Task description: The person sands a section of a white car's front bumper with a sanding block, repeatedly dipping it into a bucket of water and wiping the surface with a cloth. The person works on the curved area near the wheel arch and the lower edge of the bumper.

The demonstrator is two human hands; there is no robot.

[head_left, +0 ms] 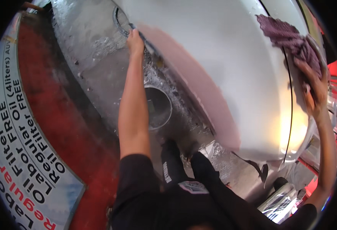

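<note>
A grey floor (99, 73), wet and shiny in patches, runs beside a scuffed red wall (51, 107) on the left, where a pale sign (66, 197) carries black and red lettering.

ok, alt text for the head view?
A person's right hand holds a purple cloth against white car bodywork with a pinkish patch along its edge, while the left hand grips a dark hose. Below are a round bucket and wet floor; a lettered sign shows at left.
</note>
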